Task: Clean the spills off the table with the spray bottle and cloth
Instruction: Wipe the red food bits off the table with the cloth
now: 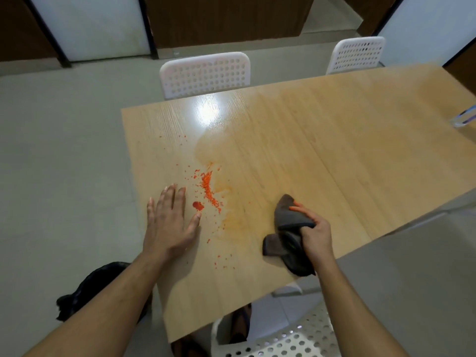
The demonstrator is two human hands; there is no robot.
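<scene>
On the light wooden table (pixel 296 140), the flat left hand (pixel 170 222) rests beside orange-red crumbs (pixel 210 189); the right hand (pixel 315 235) grips a dark grey cloth (pixel 288 235), perhaps damp.

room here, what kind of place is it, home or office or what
Probably a meeting or break room in an office, though it could be a plain dining area. A long wood-grain table has matching white perforated plastic chairs along it, and frosted panels in dark frames line the wall like office partitions.

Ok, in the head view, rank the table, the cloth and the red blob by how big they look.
1. Table, by far the largest.
2. Cloth, bunched in the right hand.
3. Red blob, a small spot.
</scene>
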